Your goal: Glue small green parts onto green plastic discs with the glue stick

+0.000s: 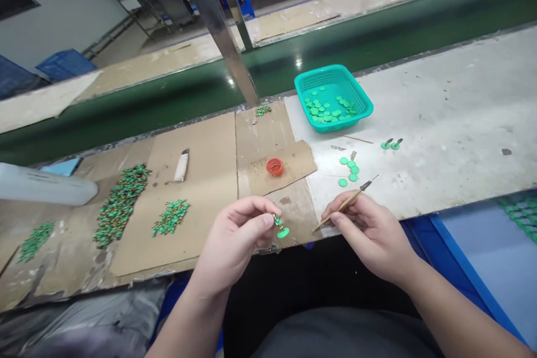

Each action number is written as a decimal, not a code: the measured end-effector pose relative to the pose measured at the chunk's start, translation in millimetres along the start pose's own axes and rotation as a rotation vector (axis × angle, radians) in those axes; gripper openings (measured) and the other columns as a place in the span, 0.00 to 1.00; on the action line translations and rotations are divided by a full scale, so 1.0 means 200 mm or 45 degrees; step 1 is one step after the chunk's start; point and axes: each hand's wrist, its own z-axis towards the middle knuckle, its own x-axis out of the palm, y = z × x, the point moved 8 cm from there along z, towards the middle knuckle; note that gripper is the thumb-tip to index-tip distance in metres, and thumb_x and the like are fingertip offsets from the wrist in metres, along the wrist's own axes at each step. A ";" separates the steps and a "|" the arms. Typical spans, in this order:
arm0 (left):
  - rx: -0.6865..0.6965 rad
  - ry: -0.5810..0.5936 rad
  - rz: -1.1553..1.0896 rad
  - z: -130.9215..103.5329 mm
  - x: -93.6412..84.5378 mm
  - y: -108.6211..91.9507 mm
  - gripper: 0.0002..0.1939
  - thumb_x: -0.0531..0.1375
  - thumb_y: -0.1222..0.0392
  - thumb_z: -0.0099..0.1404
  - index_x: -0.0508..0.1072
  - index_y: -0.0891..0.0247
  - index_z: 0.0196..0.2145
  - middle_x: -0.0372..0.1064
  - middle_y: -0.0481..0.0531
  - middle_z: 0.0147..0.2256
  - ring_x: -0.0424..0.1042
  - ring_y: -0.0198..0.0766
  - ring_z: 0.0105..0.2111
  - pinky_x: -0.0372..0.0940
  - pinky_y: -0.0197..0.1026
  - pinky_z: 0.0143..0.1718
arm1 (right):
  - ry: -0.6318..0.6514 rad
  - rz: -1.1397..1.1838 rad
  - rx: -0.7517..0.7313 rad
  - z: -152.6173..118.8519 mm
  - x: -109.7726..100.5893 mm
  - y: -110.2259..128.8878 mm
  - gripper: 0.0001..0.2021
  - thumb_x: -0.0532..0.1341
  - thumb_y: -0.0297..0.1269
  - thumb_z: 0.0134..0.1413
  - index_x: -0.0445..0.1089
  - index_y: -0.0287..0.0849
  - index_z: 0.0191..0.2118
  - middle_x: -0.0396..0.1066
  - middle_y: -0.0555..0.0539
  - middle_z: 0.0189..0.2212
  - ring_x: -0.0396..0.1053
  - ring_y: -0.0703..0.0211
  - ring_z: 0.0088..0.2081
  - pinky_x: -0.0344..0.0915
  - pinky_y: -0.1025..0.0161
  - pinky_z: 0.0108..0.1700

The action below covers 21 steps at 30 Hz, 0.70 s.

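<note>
My left hand (241, 235) pinches a small figurine (277, 220) with a green round base at the table's front edge. Between the thumb and fingers of my right hand (364, 229) is a thin wooden-handled brush (346, 201), its dark tip pointing up and right. A small red cup (274, 166) sits on a piece of cardboard (300, 159) beyond my hands. Several loose green discs (353, 169) lie on the pale surface past my right hand. Two more discs with dark pieces on them (391, 144) are further right.
A teal basket (363, 102) holds many green discs. Piles of small green and brown pieces (121, 204) (171, 217) lie at the left, near a white-handled tool (182, 166) and a white cylinder (46, 184). A metal post (226, 39) rises behind the table.
</note>
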 end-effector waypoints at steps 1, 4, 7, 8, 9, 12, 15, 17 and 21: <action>-0.004 0.010 0.002 0.00 0.01 -0.01 0.19 0.80 0.43 0.55 0.85 0.61 0.30 0.72 0.50 0.23 0.63 0.31 0.21 0.64 0.34 0.24 | 0.010 0.009 -0.003 0.00 0.00 0.00 0.05 0.67 0.35 0.80 0.80 0.48 0.46 0.84 0.48 0.40 0.87 0.59 0.41 0.84 0.66 0.47; 0.014 0.042 0.030 -0.01 0.04 -0.05 0.21 0.79 0.41 0.56 0.84 0.61 0.30 0.68 0.48 0.21 0.61 0.30 0.20 0.62 0.34 0.24 | 0.014 0.041 -0.010 0.00 0.01 0.00 0.04 0.67 0.35 0.79 0.79 0.47 0.46 0.85 0.48 0.39 0.87 0.58 0.40 0.84 0.66 0.47; 0.093 0.086 0.076 0.00 0.09 -0.09 0.20 0.80 0.41 0.57 0.85 0.61 0.32 0.71 0.49 0.21 0.62 0.31 0.20 0.60 0.33 0.22 | 0.009 0.056 0.002 -0.04 0.00 0.01 0.04 0.66 0.35 0.79 0.79 0.46 0.46 0.86 0.47 0.39 0.88 0.57 0.41 0.84 0.65 0.47; 0.148 0.093 0.116 0.01 0.11 -0.11 0.19 0.80 0.42 0.58 0.86 0.60 0.32 0.74 0.50 0.23 0.64 0.31 0.20 0.61 0.33 0.22 | 0.011 0.051 -0.002 -0.06 0.00 0.02 0.05 0.65 0.35 0.79 0.79 0.46 0.46 0.86 0.46 0.39 0.88 0.56 0.40 0.84 0.64 0.47; 0.225 0.094 0.182 0.03 0.14 -0.14 0.18 0.80 0.42 0.60 0.86 0.59 0.33 0.77 0.51 0.25 0.68 0.33 0.21 0.63 0.34 0.23 | 0.021 0.031 -0.012 -0.09 -0.02 0.03 0.05 0.65 0.35 0.79 0.79 0.45 0.46 0.86 0.46 0.39 0.88 0.55 0.41 0.84 0.62 0.48; 0.489 0.099 0.436 0.14 0.30 -0.23 0.15 0.75 0.42 0.66 0.88 0.57 0.34 0.85 0.54 0.31 0.81 0.41 0.28 0.74 0.38 0.29 | 0.004 -0.045 -0.041 -0.17 -0.08 0.06 0.06 0.65 0.35 0.78 0.80 0.45 0.45 0.86 0.45 0.39 0.87 0.54 0.41 0.84 0.61 0.49; 0.622 0.189 0.595 0.32 0.57 -0.28 0.14 0.73 0.44 0.70 0.89 0.56 0.37 0.85 0.52 0.33 0.82 0.42 0.31 0.78 0.42 0.35 | -0.050 -0.076 -0.012 -0.23 -0.18 0.08 0.05 0.65 0.34 0.76 0.79 0.45 0.44 0.86 0.45 0.40 0.87 0.53 0.41 0.83 0.61 0.49; 0.687 0.235 0.695 0.46 0.77 -0.30 0.12 0.73 0.47 0.73 0.88 0.57 0.39 0.85 0.52 0.36 0.82 0.41 0.35 0.80 0.45 0.43 | -0.076 -0.082 -0.016 -0.25 -0.23 0.09 0.05 0.65 0.34 0.76 0.79 0.45 0.44 0.86 0.45 0.41 0.86 0.53 0.42 0.83 0.61 0.49; 0.773 0.231 0.871 0.70 1.03 -0.30 0.15 0.71 0.45 0.82 0.84 0.61 0.49 0.84 0.55 0.50 0.83 0.44 0.50 0.81 0.54 0.58 | -0.121 -0.113 -0.020 -0.27 -0.30 0.12 0.05 0.64 0.34 0.76 0.79 0.45 0.44 0.85 0.45 0.41 0.85 0.54 0.40 0.82 0.60 0.47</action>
